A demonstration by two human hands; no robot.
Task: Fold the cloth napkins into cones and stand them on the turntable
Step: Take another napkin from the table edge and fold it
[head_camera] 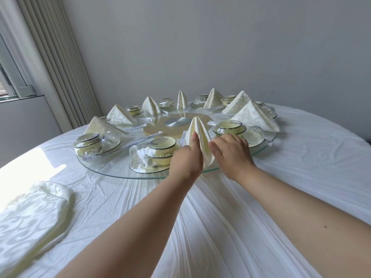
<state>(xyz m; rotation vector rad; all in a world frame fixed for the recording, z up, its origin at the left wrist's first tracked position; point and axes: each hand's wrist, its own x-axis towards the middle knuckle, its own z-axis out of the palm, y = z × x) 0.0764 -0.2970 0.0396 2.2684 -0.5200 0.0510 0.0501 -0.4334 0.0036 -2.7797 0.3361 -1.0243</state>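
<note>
Left hand (185,159): centre of the frame, thumb straight up against the near left fold of the cone napkin (198,135); its other fingers are hidden behind the hand, so whether they curl on the cloth cannot be told.
Right hand (230,153): just right of the cone, fingers straight and together, tips touching the cone's right side low down.
Cone napkin: cream patterned cloth, pointed top, upright at the near rim of the turntable (100,167).
Turntable: round clear glass, centre of the frame, with a tan disc and metal hub.
Other folded napkins (255,115): seven, cream, ringed round the far rim.
Wrapped bowl sets (160,151): pale yellow, dark-rimmed, under clear film, set between the napkins.
Unfolded napkins (32,217): soft stack, lower left.
Tablecloth (301,177): white, creased.
</note>
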